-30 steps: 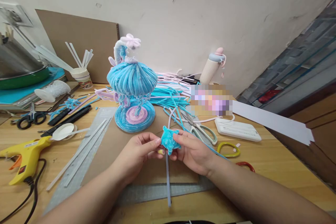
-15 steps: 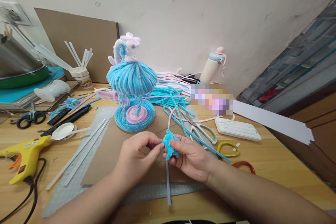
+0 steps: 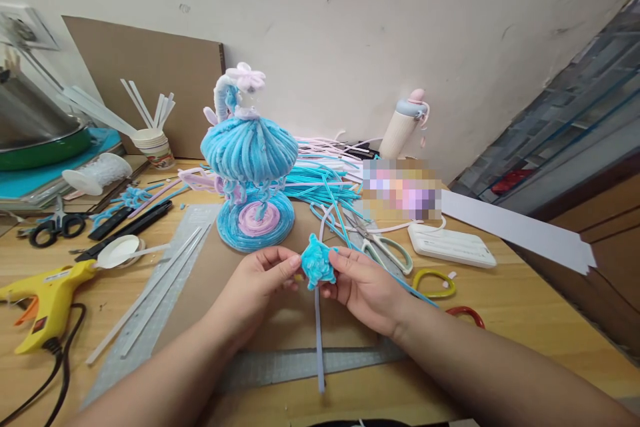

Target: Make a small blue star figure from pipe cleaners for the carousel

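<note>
Between my two hands is a small blue pipe-cleaner star [image 3: 319,261], its face turned up toward me. My left hand [image 3: 270,275] pinches the star's left point between thumb and fingers. On the other side, my right hand [image 3: 367,283] grips its right edge, thumb on top and the other fingers curled beneath. A pale lilac strip [image 3: 320,340] lies below the star, running toward the front edge. Behind my hands stands a blue and pink pipe-cleaner lamp-like figure [image 3: 250,150] with a pleated canopy and a round coiled base.
At the left lie a yellow glue gun [image 3: 50,293], black scissors [image 3: 57,223] and clear glue sticks [image 3: 165,287]. Blue pipe cleaners [image 3: 320,180] are heaped behind. Green-handled scissors [image 3: 387,253], a white power bank [image 3: 450,245] and a bottle [image 3: 400,127] are at the right. Cardboard [image 3: 200,320] lies beneath my hands.
The blue star has been turned from an edge-on, bunched view to facing me. My left fingers have moved slightly left and now hold its left point; my right hand keeps its grip.
</note>
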A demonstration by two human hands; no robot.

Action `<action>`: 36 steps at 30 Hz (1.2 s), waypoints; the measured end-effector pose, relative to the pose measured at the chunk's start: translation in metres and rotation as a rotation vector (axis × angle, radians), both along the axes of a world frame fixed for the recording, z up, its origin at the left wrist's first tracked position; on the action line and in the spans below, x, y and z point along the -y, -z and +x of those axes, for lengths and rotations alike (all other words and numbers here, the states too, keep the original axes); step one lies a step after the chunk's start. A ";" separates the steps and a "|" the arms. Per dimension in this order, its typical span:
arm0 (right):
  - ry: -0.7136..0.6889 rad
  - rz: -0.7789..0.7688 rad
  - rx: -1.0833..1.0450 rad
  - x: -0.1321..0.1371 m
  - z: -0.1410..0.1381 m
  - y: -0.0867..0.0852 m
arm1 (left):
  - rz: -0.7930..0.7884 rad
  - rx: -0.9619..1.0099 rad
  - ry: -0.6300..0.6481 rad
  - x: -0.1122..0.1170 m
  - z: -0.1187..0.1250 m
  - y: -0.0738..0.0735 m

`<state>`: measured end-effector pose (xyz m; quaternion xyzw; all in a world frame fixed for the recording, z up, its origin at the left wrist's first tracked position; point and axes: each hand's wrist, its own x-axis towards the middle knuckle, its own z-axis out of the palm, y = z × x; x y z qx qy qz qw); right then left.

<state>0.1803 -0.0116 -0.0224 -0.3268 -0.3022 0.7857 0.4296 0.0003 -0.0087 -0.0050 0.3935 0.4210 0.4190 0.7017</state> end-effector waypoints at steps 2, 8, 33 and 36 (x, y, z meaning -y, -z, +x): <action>0.022 0.018 0.014 -0.001 0.000 0.001 | -0.061 0.059 0.020 -0.001 -0.001 0.001; -0.058 -0.047 -0.015 0.003 -0.001 0.001 | -0.090 0.116 0.144 0.000 0.000 0.008; -0.035 0.085 0.091 0.004 0.000 -0.001 | -0.191 0.270 0.198 0.001 -0.003 0.003; -0.078 0.079 0.041 0.006 0.000 0.001 | -0.257 0.355 0.244 -0.001 -0.004 0.005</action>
